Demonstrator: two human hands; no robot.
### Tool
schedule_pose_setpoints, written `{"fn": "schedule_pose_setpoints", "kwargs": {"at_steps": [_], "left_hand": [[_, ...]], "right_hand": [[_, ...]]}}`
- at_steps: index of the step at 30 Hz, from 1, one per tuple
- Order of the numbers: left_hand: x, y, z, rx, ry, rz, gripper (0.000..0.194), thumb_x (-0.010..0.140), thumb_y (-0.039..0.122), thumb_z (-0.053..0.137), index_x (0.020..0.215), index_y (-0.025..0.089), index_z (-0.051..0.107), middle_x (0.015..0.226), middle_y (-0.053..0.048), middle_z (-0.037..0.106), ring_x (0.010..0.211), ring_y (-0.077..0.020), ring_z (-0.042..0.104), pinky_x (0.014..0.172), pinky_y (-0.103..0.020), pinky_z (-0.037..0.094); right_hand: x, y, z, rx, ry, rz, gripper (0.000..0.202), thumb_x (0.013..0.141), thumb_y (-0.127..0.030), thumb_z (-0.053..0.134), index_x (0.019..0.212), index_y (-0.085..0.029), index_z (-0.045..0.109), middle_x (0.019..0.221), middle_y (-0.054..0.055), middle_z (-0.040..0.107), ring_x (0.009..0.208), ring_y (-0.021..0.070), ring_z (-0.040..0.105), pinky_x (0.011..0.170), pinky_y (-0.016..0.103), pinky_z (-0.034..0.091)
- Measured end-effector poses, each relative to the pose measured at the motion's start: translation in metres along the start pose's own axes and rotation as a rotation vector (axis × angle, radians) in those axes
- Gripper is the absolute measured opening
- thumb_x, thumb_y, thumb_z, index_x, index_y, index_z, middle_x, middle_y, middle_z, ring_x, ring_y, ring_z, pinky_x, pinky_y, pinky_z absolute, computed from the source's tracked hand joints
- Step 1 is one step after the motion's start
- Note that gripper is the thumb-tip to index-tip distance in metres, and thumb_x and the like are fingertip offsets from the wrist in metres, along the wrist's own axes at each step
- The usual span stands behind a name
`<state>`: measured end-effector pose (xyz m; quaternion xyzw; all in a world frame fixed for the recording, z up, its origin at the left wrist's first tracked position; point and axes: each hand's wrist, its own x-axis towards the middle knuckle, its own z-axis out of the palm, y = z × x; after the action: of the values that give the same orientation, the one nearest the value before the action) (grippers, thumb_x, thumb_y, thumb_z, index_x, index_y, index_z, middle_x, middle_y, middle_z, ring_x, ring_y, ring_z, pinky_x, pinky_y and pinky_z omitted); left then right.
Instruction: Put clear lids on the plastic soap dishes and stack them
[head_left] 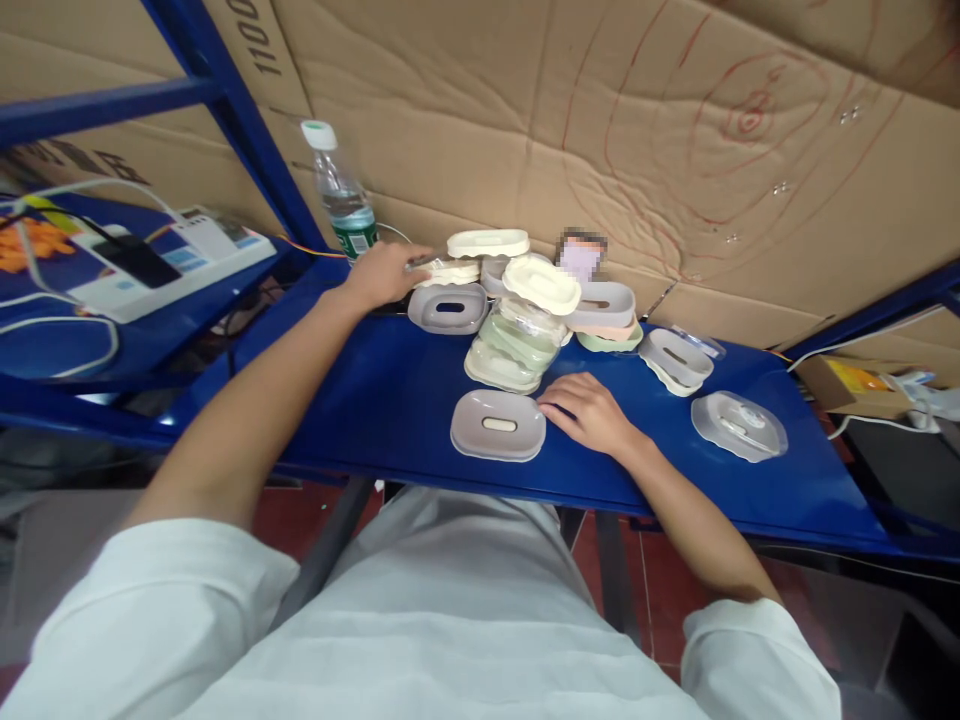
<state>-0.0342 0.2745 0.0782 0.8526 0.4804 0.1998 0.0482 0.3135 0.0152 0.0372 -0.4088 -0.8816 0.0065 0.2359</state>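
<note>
My left hand (pixel 384 275) reaches to the back of the table, beside a cream soap dish stack (pixel 454 272). Its fingertips are closed around a thin greyish thing (pixel 424 263) too small to make out. Just in front of that hand lies a grey soap dish (pixel 448 308) with a dark slot. My right hand (pixel 589 412) rests on the table with loosely bent fingers, thumb apart. Its fingertips touch the right rim of a nearer grey soap dish (pixel 497 408), which has a pale bar at its centre.
Several soap dishes (pixel 521 345) are piled mid-table; a pink-and-green stack (pixel 611 330) adjoins them. Further right are another grey dish stack (pixel 675 362) and a wrapped dish (pixel 739 425). A water bottle (pixel 345 205) stands at back left against cardboard (pixel 465 130). A power strip (pixel 195 265) lies left.
</note>
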Motion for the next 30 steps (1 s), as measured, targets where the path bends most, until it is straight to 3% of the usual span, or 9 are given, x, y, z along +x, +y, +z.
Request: {"fn": "schedule_pose_setpoints", "kwargs": {"at_steps": [4,7,10,12,15,18,21,25,30], "left_hand": [[-0.023,-0.001,-0.001,-0.033,0.176,0.016,0.074,0.11,0.062,0.045,0.141,-0.003,0.064,0.142,-0.014,0.071,0.118,-0.0225,0.073,0.11,-0.035,0.052],[-0.039,0.0,-0.005,-0.016,0.234,-0.047,0.072,0.111,0.061,0.049,0.148,0.001,0.061,0.142,-0.017,0.072,0.116,-0.0256,0.074,0.109,-0.041,0.054],[-0.062,0.014,-0.01,-0.031,0.275,-0.057,0.065,0.113,0.059,0.046,0.155,0.011,0.059,0.148,-0.013,0.07,0.125,-0.0277,0.072,0.114,-0.041,0.053],[-0.086,0.037,-0.013,-0.057,0.32,0.013,0.058,0.113,0.054,0.048,0.159,0.018,0.056,0.156,-0.012,0.064,0.138,-0.0299,0.066,0.119,-0.043,0.05],[-0.137,0.085,-0.015,-0.026,0.306,0.2,0.051,0.114,0.042,0.047,0.161,0.025,0.052,0.161,-0.01,0.059,0.148,-0.0312,0.058,0.123,-0.048,0.046],[-0.188,0.134,-0.011,0.045,0.249,0.365,0.053,0.112,0.029,0.049,0.165,0.028,0.046,0.161,-0.01,0.06,0.147,-0.0311,0.06,0.117,-0.047,0.049],[-0.22,0.163,-0.001,0.12,0.262,0.456,0.061,0.11,0.015,0.049,0.168,0.028,0.04,0.162,-0.009,0.058,0.146,-0.0298,0.061,0.108,-0.045,0.052],[-0.231,0.175,0.013,0.185,0.277,0.464,0.056,0.107,0.011,0.053,0.161,0.025,0.051,0.158,-0.011,0.062,0.137,-0.0325,0.067,0.1,-0.048,0.052],[-0.229,0.18,0.033,0.117,0.226,0.484,0.049,0.104,0.013,0.062,0.15,0.03,0.064,0.151,-0.008,0.068,0.13,-0.0302,0.07,0.101,-0.046,0.051]], "right_hand": [[-0.001,0.0,-0.002,-0.013,0.015,0.005,0.032,0.115,-0.039,0.053,0.109,-0.02,0.078,0.11,0.009,0.082,0.109,0.0246,0.072,0.092,0.04,0.048],[0.0,-0.001,-0.001,-0.025,0.017,0.003,0.033,0.115,-0.039,0.053,0.108,-0.02,0.079,0.11,0.009,0.082,0.107,0.0247,0.072,0.091,0.04,0.049],[0.0,-0.003,0.0,-0.037,0.025,-0.002,0.031,0.115,-0.039,0.053,0.113,-0.02,0.078,0.113,0.009,0.081,0.109,0.0255,0.073,0.093,0.041,0.051],[-0.001,-0.004,0.001,-0.045,0.061,0.011,0.032,0.114,-0.04,0.053,0.13,-0.021,0.073,0.127,0.012,0.077,0.119,0.0282,0.071,0.099,0.044,0.054],[-0.003,-0.009,0.002,-0.055,0.134,0.04,0.055,0.11,-0.051,0.06,0.157,-0.024,0.055,0.155,0.018,0.06,0.143,0.0359,0.058,0.114,0.055,0.052],[-0.005,-0.017,0.002,-0.058,0.128,-0.019,0.079,0.098,-0.066,0.071,0.163,-0.027,0.049,0.166,0.02,0.045,0.155,0.0426,0.045,0.123,0.064,0.044],[-0.004,-0.028,0.002,-0.048,0.061,-0.132,0.084,0.093,-0.069,0.077,0.161,-0.028,0.051,0.166,0.02,0.045,0.158,0.0427,0.041,0.126,0.064,0.041],[-0.003,-0.033,0.003,0.01,0.04,-0.176,0.077,0.094,-0.063,0.079,0.156,-0.024,0.056,0.161,0.021,0.051,0.155,0.0394,0.046,0.124,0.061,0.044],[-0.007,-0.024,0.006,0.063,0.018,-0.136,0.058,0.096,-0.061,0.078,0.135,-0.021,0.064,0.144,0.02,0.066,0.14,0.0366,0.06,0.113,0.057,0.052]]}}
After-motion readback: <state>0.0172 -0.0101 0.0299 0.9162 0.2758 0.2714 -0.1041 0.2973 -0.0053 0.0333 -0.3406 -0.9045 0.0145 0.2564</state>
